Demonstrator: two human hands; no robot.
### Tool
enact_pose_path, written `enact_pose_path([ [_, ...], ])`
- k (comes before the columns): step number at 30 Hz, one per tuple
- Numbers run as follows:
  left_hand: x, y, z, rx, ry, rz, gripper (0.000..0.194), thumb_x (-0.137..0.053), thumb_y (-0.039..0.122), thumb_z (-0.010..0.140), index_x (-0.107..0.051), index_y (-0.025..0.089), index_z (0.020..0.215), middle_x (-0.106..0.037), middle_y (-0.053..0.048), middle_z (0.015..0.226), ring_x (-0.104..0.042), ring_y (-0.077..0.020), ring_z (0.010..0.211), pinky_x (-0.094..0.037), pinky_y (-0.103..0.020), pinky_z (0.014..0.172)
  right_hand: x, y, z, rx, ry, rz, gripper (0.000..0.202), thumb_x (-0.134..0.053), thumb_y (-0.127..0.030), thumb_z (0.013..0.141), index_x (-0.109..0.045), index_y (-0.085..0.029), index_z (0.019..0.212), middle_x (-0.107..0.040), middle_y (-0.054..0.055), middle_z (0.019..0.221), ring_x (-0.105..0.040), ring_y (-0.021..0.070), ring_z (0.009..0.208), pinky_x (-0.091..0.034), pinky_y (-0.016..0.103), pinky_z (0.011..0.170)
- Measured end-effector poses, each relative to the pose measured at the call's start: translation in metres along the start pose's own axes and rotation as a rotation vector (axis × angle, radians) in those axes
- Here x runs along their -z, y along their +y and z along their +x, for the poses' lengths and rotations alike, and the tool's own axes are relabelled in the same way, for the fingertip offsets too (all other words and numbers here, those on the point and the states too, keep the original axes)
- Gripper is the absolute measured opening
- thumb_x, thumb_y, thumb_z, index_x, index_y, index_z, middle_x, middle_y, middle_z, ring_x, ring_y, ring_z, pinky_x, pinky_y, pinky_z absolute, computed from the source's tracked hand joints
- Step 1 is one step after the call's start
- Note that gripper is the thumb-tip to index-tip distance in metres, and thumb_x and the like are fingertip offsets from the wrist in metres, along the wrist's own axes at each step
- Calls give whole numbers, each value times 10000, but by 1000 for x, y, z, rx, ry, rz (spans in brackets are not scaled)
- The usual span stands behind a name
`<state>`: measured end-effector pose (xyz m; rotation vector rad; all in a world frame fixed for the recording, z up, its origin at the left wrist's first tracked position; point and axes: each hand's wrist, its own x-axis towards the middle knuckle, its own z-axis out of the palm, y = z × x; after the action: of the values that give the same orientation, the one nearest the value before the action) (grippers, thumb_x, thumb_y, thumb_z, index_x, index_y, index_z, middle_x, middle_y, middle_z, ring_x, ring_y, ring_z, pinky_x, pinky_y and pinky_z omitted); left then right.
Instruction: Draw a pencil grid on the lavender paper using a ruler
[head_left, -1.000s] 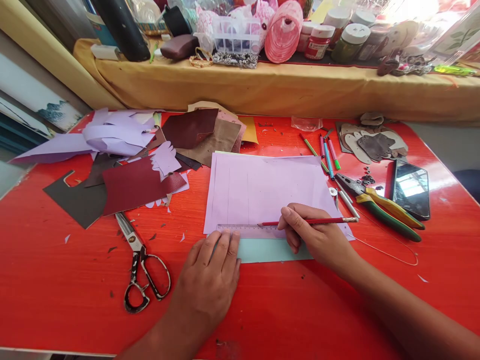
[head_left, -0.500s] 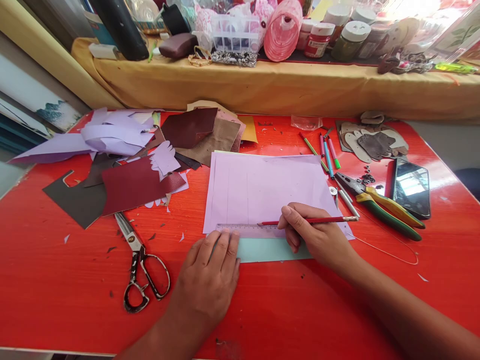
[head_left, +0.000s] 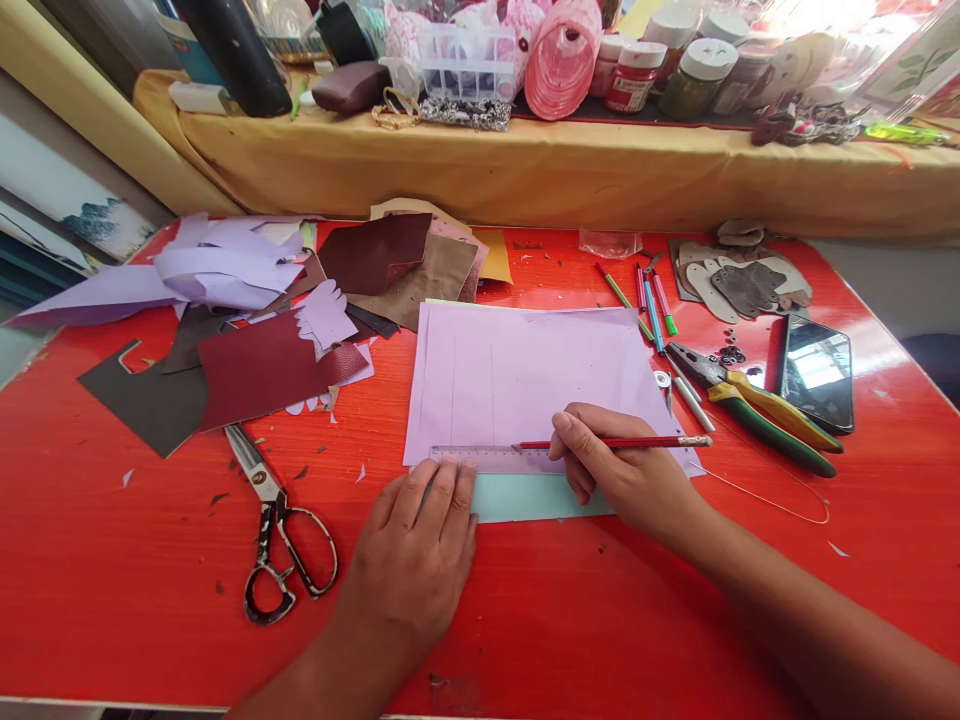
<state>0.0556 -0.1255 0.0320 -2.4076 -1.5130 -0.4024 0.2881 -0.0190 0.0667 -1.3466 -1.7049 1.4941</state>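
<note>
A clear ruler (head_left: pixel 495 458) lies across the lower part of a lilac paper sheet (head_left: pixel 555 375), which bears two thin upright pencil lines. My left hand (head_left: pixel 420 545) rests flat with fingers stretched out, their tips pressing on the ruler's left part. Between the fingers of my right hand (head_left: pixel 619 465) is a red pencil (head_left: pixel 656 441), held nearly level. Its point touches or hovers just over the paper at the ruler's upper edge; I cannot tell which. Below the lilac sheet shows a strip of pale green paper (head_left: pixel 540 497).
Scissors (head_left: pixel 274 510) lie to the left, below leather scraps (head_left: pixel 259 370) and lilac offcuts (head_left: pixel 225 260). On the right are pliers (head_left: pixel 757 400), a phone (head_left: pixel 817 375) and felt-tip pens (head_left: pixel 654 310). A cloth-covered ledge (head_left: pixel 525 165) with jars runs along the back.
The whole view has shifted very slightly. Both hands, the ruler and the pencil keep about the same places on the paper.
</note>
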Motion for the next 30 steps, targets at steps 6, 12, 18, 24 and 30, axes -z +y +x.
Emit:
enact_pose_path([
  [6,1,0,1,-3,1,-1,381,-465,149,1134,-708,1,1386,-794,-188,1268,-685,-355,1201,-488,-482,1029,-4,-4,2,52,-15,-99,490,-520,-543,1112,-594,-238,736,-556,-31,522,-518,155,488,-441,314,554],
  [12,0,-1,1,5,-1,-9,379,-469,157,1131,-719,11,1376,-796,-182,1266,-689,-349,1191,-489,-478,1032,-6,1,1,12,9,-26,510,-525,-586,1111,-590,-241,741,-552,-38,506,-504,153,477,-440,312,541],
  [18,1,0,1,10,-17,-8,380,-478,162,1129,-725,14,1376,-791,-184,1289,-682,-344,1202,-484,-475,1043,-9,8,1,16,64,135,560,-601,-689,1065,-624,-231,743,-519,-53,492,-504,144,459,-429,298,505],
  [24,1,-1,0,8,-26,-10,384,-494,151,1108,-725,12,1382,-783,-198,1294,-692,-351,1209,-489,-483,1046,-9,7,-1,3,58,174,585,-613,-711,1055,-622,-227,726,-533,-42,488,-479,138,452,-394,289,489],
  [30,1,-1,0,-6,-19,-9,385,-486,146,1116,-718,3,1388,-786,-193,1293,-687,-354,1211,-488,-484,1040,-8,5,-1,-1,63,165,591,-612,-716,1053,-615,-230,715,-535,-36,491,-480,144,458,-399,295,499],
])
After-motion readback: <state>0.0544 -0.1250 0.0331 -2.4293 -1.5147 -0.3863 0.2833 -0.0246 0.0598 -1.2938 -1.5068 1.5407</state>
